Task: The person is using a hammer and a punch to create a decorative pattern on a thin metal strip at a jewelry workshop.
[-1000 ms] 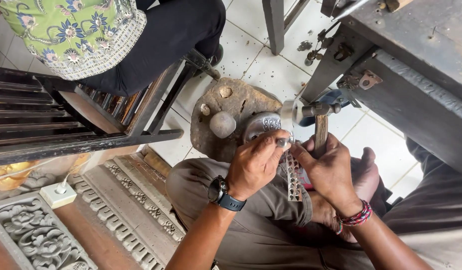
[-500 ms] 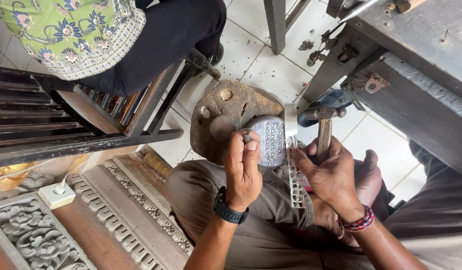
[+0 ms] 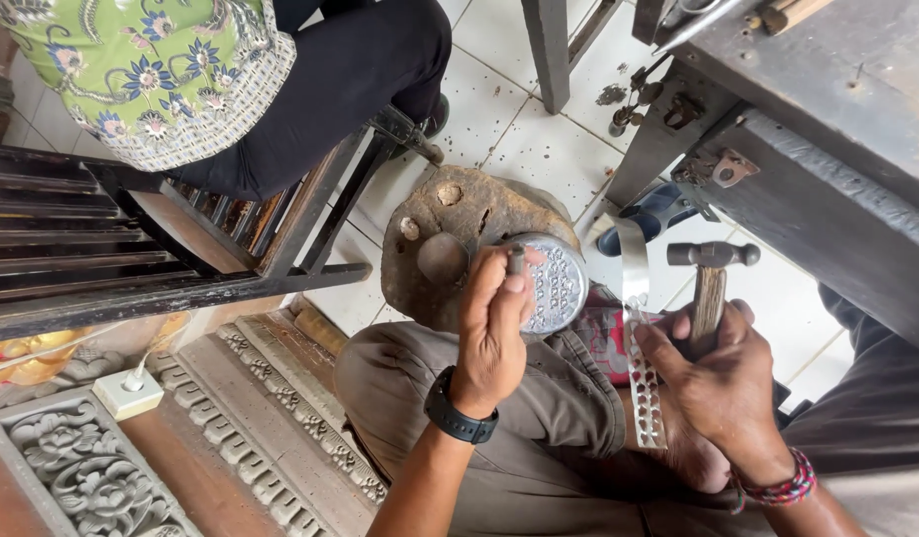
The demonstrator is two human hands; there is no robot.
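While the person sits over the work, both hands are busy on the lap.

Left hand (image 3: 494,328): fingers pressed together around a punch (image 3: 516,261), held about upright, tip down on the disc; watch (image 3: 458,416) on the wrist.

Disc (image 3: 557,283): round silvery piece with stamped relief pattern, lying on the near right edge of the block, just left of the strip.

Block (image 3: 458,234): lumpy brown mass on the floor tiles between the person's knee and the chair; a round hollow (image 3: 443,258) just left of the disc, two pale spots further off.

Right hand (image 3: 723,383): closed around the wooden handle of a hammer (image 3: 711,273) and pinching a strip against it; beaded band (image 3: 778,487) on the wrist.

Hammer: head up and away from the person, right of the disc, well clear of the punch.

Strip (image 3: 641,378): perforated metal band, running from the right hand's near side up past the thumb, its smooth far end curling beside the hammer.

Far left: another person in green flowered shirt (image 3: 151,70) and dark trousers, seated on a dark slatted chair (image 3: 131,249).

Far right: dark workbench (image 3: 827,129) with small metal fittings.

Near left: carved panel (image 3: 91,472) and a white socket (image 3: 128,393).
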